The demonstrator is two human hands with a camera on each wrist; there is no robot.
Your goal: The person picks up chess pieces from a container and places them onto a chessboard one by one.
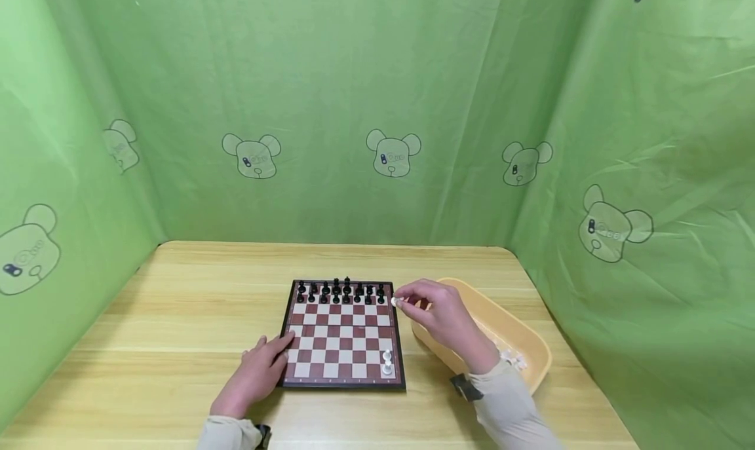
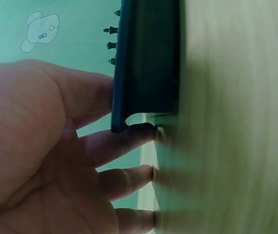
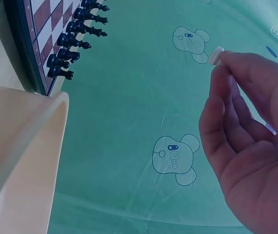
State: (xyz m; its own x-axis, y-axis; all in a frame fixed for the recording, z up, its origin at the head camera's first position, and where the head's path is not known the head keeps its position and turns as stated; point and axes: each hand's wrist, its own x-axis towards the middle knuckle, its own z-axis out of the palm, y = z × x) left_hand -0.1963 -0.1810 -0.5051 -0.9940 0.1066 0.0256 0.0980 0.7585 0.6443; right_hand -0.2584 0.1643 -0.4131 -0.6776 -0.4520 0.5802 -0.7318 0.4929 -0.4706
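A chessboard (image 1: 339,337) with a dark frame lies on the table. Two rows of black chess pieces (image 1: 336,297) stand along its far side, and two white chess pieces (image 1: 387,363) stand at its near right corner. Between thumb and fingertips, my right hand (image 1: 439,312) pinches a small white chess piece (image 3: 216,55), raised beside the board's far right edge. Only its pale round end shows. My left hand (image 1: 256,371) rests at the board's left edge, one finger over the frame. In the left wrist view, other fingertips (image 2: 146,173) touch the table.
A yellow-orange plastic tray (image 1: 539,345) sits right of the board, partly under my right forearm. Several white pieces (image 1: 514,358) lie in it. Green curtains (image 1: 330,109) with bear faces enclose the wooden table (image 1: 194,306) at the back and both sides.
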